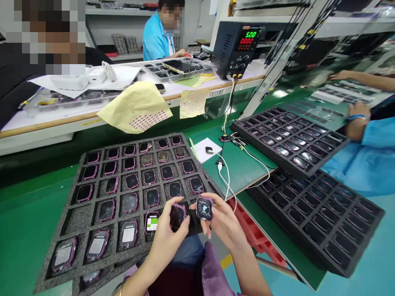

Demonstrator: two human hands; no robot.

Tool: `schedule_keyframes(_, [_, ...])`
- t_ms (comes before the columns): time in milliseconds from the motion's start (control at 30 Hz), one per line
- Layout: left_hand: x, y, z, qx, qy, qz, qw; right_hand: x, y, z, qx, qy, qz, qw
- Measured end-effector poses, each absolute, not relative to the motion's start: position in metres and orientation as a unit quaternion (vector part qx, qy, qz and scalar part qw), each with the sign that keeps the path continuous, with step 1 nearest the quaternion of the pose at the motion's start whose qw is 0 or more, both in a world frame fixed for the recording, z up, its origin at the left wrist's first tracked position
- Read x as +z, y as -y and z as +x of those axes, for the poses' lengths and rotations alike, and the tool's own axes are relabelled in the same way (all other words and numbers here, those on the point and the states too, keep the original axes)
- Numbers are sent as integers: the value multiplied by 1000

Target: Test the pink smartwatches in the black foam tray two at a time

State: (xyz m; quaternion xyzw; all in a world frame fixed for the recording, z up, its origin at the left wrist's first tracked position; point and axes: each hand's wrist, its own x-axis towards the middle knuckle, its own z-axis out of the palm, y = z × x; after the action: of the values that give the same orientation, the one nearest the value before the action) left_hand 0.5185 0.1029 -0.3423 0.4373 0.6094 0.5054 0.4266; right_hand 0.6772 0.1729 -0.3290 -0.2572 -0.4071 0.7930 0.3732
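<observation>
Your left hand (166, 232) has thumb and fingers closed around a dark-screened purple watch (177, 214) at the front row of the grey foam tray (77, 220); whether that watch is clear of its compartment, you can't tell from here. Your right hand (225, 220) grips a second watch (204, 209), its lit dial facing up toward you, near the tray's front right corner. Just beside your left fingers, a watch with a green-and-white screen (152, 223) sits in its compartment. The tray lies on the green bench (21, 230), with white paper (201, 149) and a white cable (228, 176) beyond its right side. Farther right, a black tray (308, 173) holds more watches, near a co-worker's blue sleeve (378, 135).
</observation>
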Motion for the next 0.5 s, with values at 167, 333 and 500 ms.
schedule_keyframes(167, [-338, -102, 516, 489, -612, 461, 418, -329, -169, 675, 776, 405, -271, 400])
schedule_keyframes(333, [-336, -101, 515, 493, -612, 469, 403, -331, -168, 675, 778, 397, -255, 415])
schedule_keyframes(500, [-338, -97, 518, 496, -621, 454, 403, -337, -168, 677, 790, 391, -240, 407])
